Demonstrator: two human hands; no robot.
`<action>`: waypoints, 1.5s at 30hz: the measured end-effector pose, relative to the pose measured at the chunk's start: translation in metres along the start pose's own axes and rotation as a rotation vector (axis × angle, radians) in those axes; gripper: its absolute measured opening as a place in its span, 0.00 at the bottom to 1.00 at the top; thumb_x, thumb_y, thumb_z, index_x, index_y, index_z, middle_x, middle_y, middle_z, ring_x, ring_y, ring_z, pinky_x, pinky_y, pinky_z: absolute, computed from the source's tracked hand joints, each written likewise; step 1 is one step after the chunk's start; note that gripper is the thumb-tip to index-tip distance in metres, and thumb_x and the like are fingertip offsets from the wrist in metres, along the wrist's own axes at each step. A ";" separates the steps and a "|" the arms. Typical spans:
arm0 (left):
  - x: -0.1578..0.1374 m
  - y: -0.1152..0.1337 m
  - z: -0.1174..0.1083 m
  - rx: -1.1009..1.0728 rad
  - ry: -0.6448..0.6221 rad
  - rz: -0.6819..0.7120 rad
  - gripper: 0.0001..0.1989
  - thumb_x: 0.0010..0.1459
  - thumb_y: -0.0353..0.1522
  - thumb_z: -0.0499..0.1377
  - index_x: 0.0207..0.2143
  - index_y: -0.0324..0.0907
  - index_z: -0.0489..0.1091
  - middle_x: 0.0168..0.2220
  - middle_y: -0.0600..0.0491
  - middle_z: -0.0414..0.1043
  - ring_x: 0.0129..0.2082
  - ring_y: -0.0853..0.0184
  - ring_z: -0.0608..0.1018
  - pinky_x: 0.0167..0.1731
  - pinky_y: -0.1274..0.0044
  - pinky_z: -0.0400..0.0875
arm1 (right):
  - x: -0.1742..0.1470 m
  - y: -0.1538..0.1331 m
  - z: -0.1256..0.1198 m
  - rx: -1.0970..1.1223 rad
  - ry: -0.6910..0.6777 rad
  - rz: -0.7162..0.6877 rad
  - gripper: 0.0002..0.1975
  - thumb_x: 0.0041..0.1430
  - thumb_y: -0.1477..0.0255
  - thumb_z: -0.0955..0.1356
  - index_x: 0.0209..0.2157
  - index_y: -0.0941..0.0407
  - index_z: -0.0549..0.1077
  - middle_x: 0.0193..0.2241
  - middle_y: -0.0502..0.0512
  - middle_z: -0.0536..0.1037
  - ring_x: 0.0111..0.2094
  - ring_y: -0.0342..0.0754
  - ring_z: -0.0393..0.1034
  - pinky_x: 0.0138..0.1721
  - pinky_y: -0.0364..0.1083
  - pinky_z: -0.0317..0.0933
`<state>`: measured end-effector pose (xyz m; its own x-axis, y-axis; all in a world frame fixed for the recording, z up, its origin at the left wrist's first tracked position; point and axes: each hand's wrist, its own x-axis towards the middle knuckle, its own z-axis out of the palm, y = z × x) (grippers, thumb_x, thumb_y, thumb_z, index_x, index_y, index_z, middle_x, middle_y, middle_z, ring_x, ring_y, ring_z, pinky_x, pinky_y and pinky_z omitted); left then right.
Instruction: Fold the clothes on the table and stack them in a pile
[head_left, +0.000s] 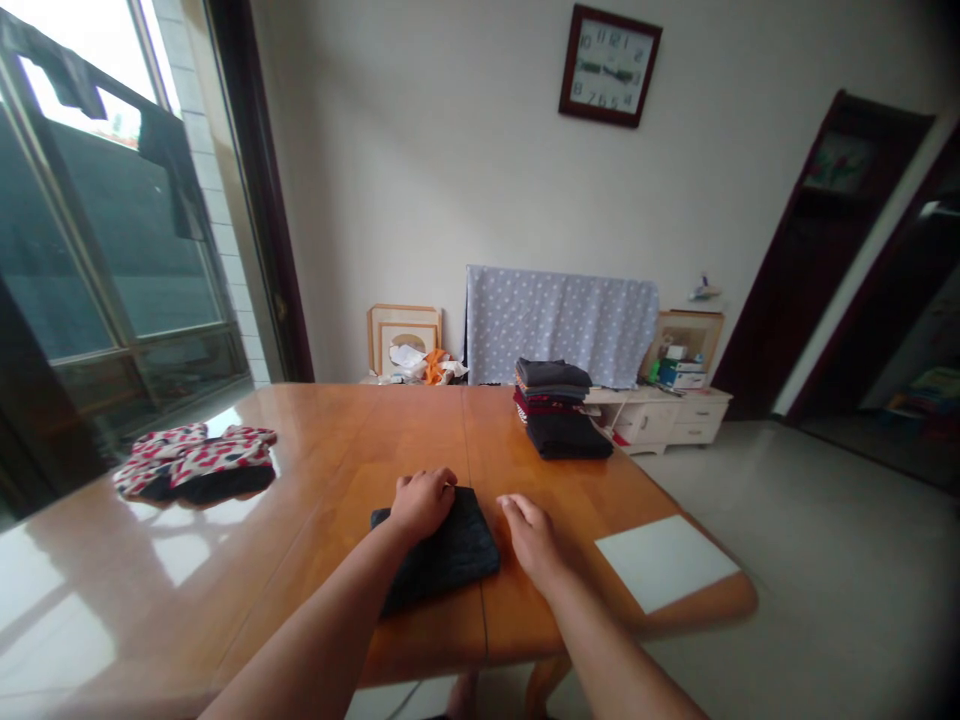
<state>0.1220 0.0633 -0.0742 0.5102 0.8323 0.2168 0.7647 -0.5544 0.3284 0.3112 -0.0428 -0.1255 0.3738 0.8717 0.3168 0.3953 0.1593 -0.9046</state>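
Note:
A folded dark blue garment, denim-like in look, lies on the table in front of me. My left hand is on its far part, with the fingers bent over the far edge; the fingertips are partly hidden. Just right of the garment, and apart from it, is my right hand. Its fingers are curled together and no object shows in them. Farther back on the right stands a stack of folded dark clothes, with a folded black garment at its front.
The wooden table carries patterned red, white and black clothing at the left. A pale sheet lies near the right edge. Behind are a polka-dot cloth, a white cabinet and a wall clock.

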 end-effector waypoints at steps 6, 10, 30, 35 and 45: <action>-0.007 0.011 -0.006 0.088 0.032 -0.041 0.14 0.63 0.35 0.52 0.47 0.48 0.73 0.51 0.47 0.74 0.53 0.54 0.73 0.55 0.62 0.59 | 0.001 0.002 -0.001 -0.015 0.008 0.007 0.25 0.64 0.50 0.60 0.38 0.56 0.78 0.36 0.56 0.81 0.38 0.52 0.73 0.41 0.46 0.64; -0.015 0.021 -0.012 0.026 0.055 0.132 0.18 0.67 0.34 0.47 0.53 0.48 0.72 0.56 0.47 0.72 0.57 0.58 0.70 0.59 0.65 0.57 | 0.001 0.003 0.000 -0.046 0.006 0.008 0.26 0.64 0.50 0.60 0.37 0.55 0.77 0.35 0.56 0.81 0.38 0.52 0.73 0.41 0.46 0.65; -0.034 -0.014 -0.006 -0.152 0.133 -0.012 0.23 0.68 0.42 0.48 0.59 0.42 0.67 0.61 0.44 0.68 0.61 0.60 0.69 0.60 0.72 0.60 | 0.006 0.008 -0.002 -0.020 0.019 0.064 0.24 0.62 0.53 0.61 0.44 0.56 0.77 0.43 0.60 0.81 0.45 0.54 0.74 0.47 0.48 0.66; -0.072 -0.061 -0.033 -0.106 0.226 -0.433 0.19 0.65 0.42 0.51 0.46 0.39 0.73 0.43 0.43 0.78 0.44 0.58 0.79 0.42 0.73 0.69 | 0.017 -0.001 0.003 -0.196 0.000 0.179 0.17 0.59 0.57 0.63 0.30 0.55 0.76 0.31 0.57 0.81 0.36 0.53 0.75 0.37 0.46 0.65; -0.099 -0.061 -0.030 -0.313 -0.031 -0.685 0.21 0.52 0.53 0.60 0.29 0.44 0.73 0.26 0.49 0.76 0.32 0.55 0.80 0.29 0.71 0.66 | 0.029 -0.029 0.033 -0.270 -0.171 0.422 0.13 0.42 0.64 0.75 0.27 0.57 0.75 0.16 0.52 0.73 0.22 0.49 0.71 0.23 0.44 0.59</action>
<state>0.0133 0.0146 -0.0884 -0.0250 0.9876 -0.1548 0.7696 0.1179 0.6275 0.2829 -0.0065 -0.0991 0.4141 0.9008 -0.1307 0.4501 -0.3274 -0.8308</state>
